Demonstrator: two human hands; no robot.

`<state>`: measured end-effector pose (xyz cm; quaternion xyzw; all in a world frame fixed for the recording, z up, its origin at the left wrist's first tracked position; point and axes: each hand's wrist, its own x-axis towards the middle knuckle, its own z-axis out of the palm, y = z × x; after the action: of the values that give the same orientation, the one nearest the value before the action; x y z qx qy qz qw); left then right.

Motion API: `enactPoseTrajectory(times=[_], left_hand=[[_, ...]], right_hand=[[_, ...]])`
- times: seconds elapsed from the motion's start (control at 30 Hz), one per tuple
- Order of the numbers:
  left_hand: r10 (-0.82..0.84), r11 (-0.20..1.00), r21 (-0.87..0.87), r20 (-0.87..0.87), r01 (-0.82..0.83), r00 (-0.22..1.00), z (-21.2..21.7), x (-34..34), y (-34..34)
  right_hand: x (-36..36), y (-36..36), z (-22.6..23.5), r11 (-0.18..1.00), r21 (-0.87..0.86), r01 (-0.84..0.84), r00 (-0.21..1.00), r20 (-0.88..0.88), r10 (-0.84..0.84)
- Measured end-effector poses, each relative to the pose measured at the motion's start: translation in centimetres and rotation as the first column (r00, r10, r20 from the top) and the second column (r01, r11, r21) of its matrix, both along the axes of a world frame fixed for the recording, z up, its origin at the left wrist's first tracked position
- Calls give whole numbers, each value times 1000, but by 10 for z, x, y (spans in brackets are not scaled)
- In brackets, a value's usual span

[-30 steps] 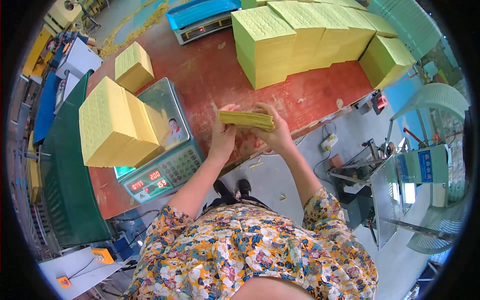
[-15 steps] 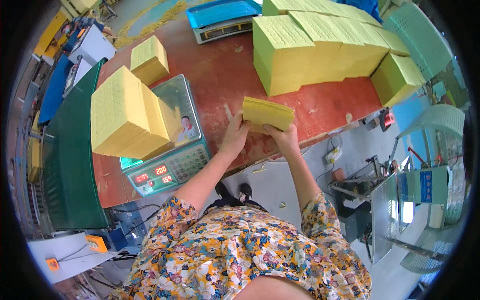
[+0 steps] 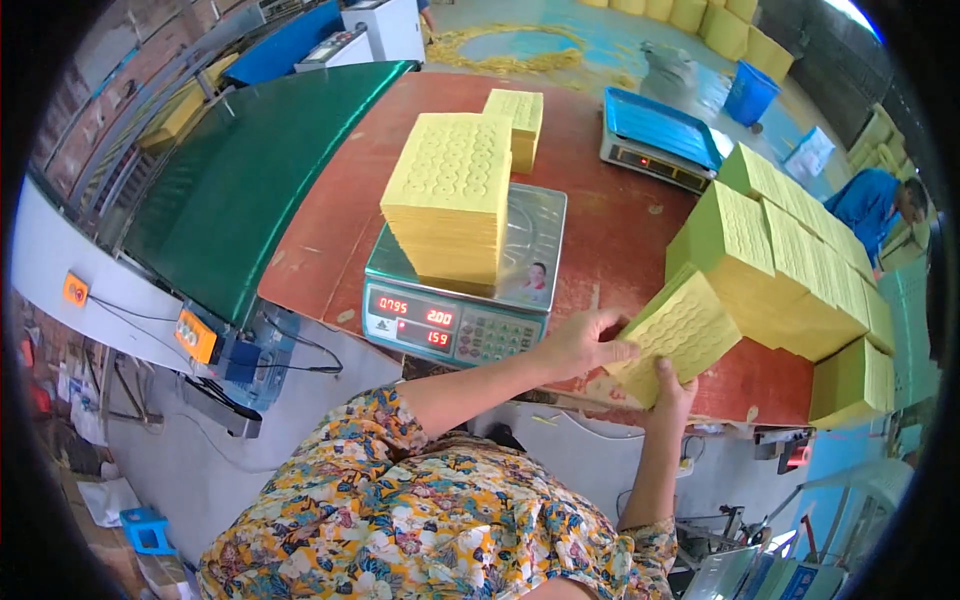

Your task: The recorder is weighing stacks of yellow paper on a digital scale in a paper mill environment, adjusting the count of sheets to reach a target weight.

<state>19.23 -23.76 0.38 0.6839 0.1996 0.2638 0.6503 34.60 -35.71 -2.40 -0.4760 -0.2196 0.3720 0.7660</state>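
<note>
Between my two hands is a thin sheaf of yellow paper (image 3: pixel 690 325), its face tilted up and stamped with rows of coin-like shapes. My left hand (image 3: pixel 585 345) pinches its left edge, thumb on top. At the lower edge, my right hand (image 3: pixel 672 392) grips it with the thumb on the near face. Left of the hands, a tall block of the same yellow paper (image 3: pixel 450 190) stands on a digital scale (image 3: pixel 535 250) with lit red figures. A smaller paper stack (image 3: pixel 525 115) sits on the table behind it.
Several large yellow paper blocks (image 3: pixel 760 250) line the right side of the red table (image 3: pixel 600 215). Toward the back is a second scale with a blue tray (image 3: pixel 660 130). A green conveyor belt (image 3: pixel 250 170) flanks the left. Another person (image 3: pixel 865 210) is beyond the blocks at right.
My view has turned left, so the table and scale appear farther right. The sheaf has been tilted from edge-on to show its broad patterned face. Both hands still hold it.
</note>
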Motion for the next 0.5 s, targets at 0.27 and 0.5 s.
enactPoseTrajectory(times=[0.27, 0.5], left_hand=[[262, 845, 494, -44, -207, 964, 93, -87, -4], [122, 568, 823, -44, -33, 992, 153, -167, 10]], right_hand=[[-26, -1, 120, 915, 199, 351, 565, 734, -377], [-134, 33, 233, 962, -222, -161, -476, 871, 121]])
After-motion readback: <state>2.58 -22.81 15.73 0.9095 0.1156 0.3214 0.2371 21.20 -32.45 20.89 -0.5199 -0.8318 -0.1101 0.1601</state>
